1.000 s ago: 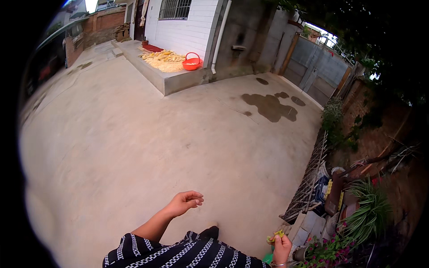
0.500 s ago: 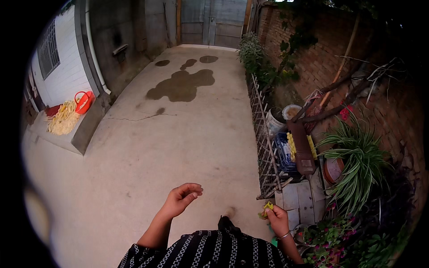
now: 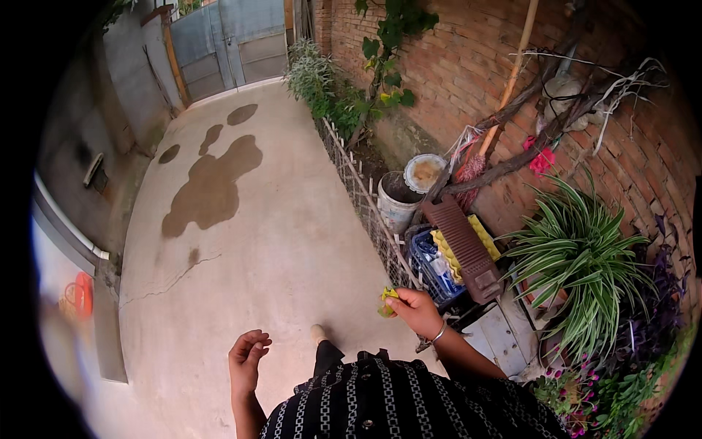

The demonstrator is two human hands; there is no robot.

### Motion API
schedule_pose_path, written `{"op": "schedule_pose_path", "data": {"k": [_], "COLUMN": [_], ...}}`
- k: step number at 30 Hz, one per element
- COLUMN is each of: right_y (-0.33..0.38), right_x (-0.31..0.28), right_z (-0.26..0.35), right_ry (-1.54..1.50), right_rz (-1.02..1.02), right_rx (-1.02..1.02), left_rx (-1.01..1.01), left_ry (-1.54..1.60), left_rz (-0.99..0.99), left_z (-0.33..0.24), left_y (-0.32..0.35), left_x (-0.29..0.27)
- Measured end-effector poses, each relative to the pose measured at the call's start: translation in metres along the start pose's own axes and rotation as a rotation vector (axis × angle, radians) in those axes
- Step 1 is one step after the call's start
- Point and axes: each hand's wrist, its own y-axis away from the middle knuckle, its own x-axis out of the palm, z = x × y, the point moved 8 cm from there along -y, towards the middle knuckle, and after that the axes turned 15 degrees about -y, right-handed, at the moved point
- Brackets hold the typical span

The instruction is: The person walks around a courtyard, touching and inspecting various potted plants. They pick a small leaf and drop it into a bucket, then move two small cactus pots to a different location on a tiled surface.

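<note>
Between the fingertips of my right hand is a small crumpled bunch of yellow-green leaves. That hand is closed on it, with a thin bracelet at the wrist, near the front end of a low lattice fence. My left hand hangs over the concrete to the left, its fingers loosely bent, the thumb a little apart, and nothing in it. One of my feet in a light shoe shows between the hands.
Behind the fence stand a white bucket, a blue crate, a brown plastic piece and a spider plant. A brick wall runs along the right. Wet patches mark the concrete; a metal gate closes the far end.
My view has swung to the right, so the fence, crate and plants sit nearer the middle. The right hand still holds the leaves and appears higher. The left hand appears lower and further left.
</note>
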Motion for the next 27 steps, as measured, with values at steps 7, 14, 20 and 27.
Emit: {"op": "schedule_pose_path", "data": {"k": [7,14,20,27], "right_y": [-0.171,-0.308,-0.406,-0.569], "right_x": [-0.015,-0.036,-0.126,-0.303], "right_z": [-0.011,0.022,-0.017,-0.087], "right_ry": [-0.17,-0.054,-0.114,0.167], "right_rz": [-0.229,-0.364,-0.57,-0.696], "right_rx": [0.053,-0.04,0.03,0.13], "left_rx": [0.019,0.218,0.113,-0.064], "left_ry": [-0.058,-0.073,-0.024,-0.111], "left_rz": [0.015,0.186,0.474,0.404], "left_z": [-0.033,-0.122,-0.097,-0.128], "left_y": [-0.243,-0.452,-0.551,-0.707], "left_x": [-0.046,-0.005,0.105,0.181]}}
